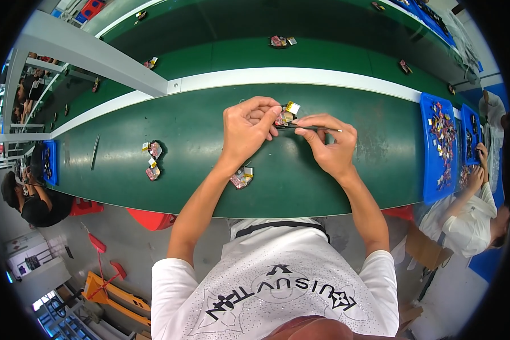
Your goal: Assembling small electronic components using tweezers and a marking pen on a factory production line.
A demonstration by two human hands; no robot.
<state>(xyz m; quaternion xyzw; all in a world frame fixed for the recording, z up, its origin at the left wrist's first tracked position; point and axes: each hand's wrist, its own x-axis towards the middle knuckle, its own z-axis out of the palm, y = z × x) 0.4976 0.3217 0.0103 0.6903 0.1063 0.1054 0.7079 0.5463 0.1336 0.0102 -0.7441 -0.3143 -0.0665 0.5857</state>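
My left hand [250, 127] pinches a small electronic assembly [284, 118], a reddish circuit board with dark parts and a yellow-and-white tab standing up from it. From the other side, my right hand [330, 145] is closed on a slim pointed tool [323, 128], possibly tweezers. One end of the tool shows past the fingers; the other lies close to the board, where fingers partly hide the contact. Below my left wrist, a similar board [242, 178] with a yellow-and-white tab lies on the green table [323, 190].
Two more board assemblies [153, 160] and a thin metal tool [94, 152] lie at left. A blue tray [429, 141] full of small parts stands at right, near a co-worker [467, 218]. Behind the table's white rail [300, 74], a green conveyor belt [232, 54] carries scattered assemblies.
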